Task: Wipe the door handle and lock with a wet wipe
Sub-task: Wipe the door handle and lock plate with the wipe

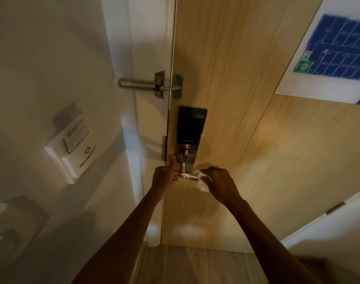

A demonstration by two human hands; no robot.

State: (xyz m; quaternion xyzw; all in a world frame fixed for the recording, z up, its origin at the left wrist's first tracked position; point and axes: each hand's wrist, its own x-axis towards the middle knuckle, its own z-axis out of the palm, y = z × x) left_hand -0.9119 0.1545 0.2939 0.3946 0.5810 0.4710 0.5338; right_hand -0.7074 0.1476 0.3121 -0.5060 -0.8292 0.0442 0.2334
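1. A head-worn camera looks at a pale wooden door [236, 99], where 2 bare arms reach toward its hardware.
2. The silver metal lever door handle [189, 176] juts out low on the door, below a tall lock with a black panel and silver lower plate [189, 128].
3. The left hand [165, 176] rests at the handle's left end, by the pivot, thumb raised against the lock plate. Its grip looks loosely curled around the handle base, though how firmly cannot be told.
4. The right hand [218, 181] pinches a crumpled white wet wipe [202, 183], pressed against the handle's right tip. The grip is narrow, closed on the wipe.
5. Further up, a silver swing-bar door guard [152, 84] bridges the door and the white frame [121, 78]. A white key-card holder [72, 144] sits on the left wall.
6. Likely risks: the bunched wipe may slide off the tip, leaving the handle's underside uncleaned; pressing down could unlatch the door; the lock panel above could be overlooked.
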